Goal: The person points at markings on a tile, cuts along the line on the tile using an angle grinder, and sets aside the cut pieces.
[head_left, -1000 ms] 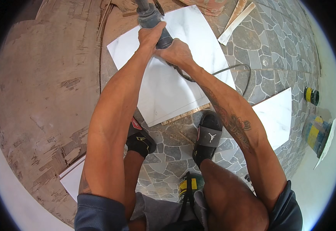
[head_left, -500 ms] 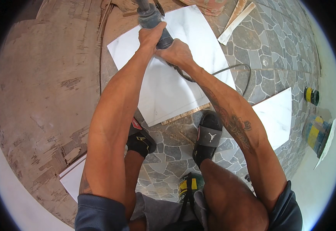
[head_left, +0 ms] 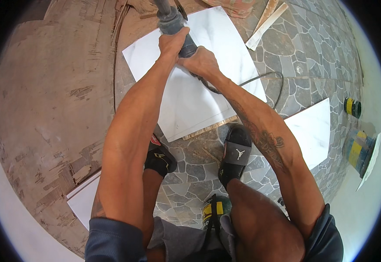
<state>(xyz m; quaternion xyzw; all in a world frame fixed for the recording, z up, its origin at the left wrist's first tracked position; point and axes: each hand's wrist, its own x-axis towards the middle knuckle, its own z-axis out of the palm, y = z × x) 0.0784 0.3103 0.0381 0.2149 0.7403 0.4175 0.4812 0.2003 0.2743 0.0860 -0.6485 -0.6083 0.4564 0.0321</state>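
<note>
Both hands are wrapped round a dark grey angle grinder (head_left: 171,22), held over the far-left part of a white marbled tile (head_left: 229,48). My left hand (head_left: 172,43) grips its body, and my right hand (head_left: 201,61) closes on the rear end, nearer to me. Part of a thin dark disc (head_left: 182,12) shows beside the tool's head at the top of the view. Whether the disc touches the tile, I cannot tell. The black cord (head_left: 281,87) loops out to the right. A thin line runs across the tile near its front edge, and wood (head_left: 212,127) shows beneath that edge.
My sandalled feet (head_left: 236,150) stand just in front of the tile. More white tiles lie at right (head_left: 315,131) and lower left (head_left: 82,205). Buckets (head_left: 357,148) stand by the right wall, and a green-and-yellow container (head_left: 216,207) sits between my legs. Worn wooden board (head_left: 63,78) covers the left.
</note>
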